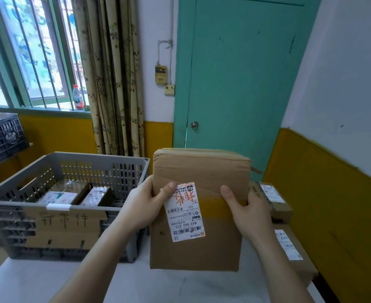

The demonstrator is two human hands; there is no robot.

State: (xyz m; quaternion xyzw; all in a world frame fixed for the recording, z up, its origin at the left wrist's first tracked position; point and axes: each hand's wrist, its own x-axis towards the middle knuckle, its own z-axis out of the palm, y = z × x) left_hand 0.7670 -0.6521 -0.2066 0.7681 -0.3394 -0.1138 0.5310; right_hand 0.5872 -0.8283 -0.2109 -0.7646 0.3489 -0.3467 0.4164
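Observation:
A flat brown cardboard parcel [202,171] is held upright above the white table [149,285], its face toward me. A white shipping label [185,215] with barcodes and red handwriting is stuck on that face, upside down. My left hand [145,204] grips the parcel's left edge, its thumb lying on the label's top corner. My right hand [248,208] grips the right edge, thumb on the front over a band of yellowish tape.
A grey slotted crate [75,158] stands on the table at left, holding several small labelled boxes, with a handwritten cardboard sign on its front. Two labelled cardboard boxes [274,200] lie at right by the yellow wall. A teal door [234,73] is behind.

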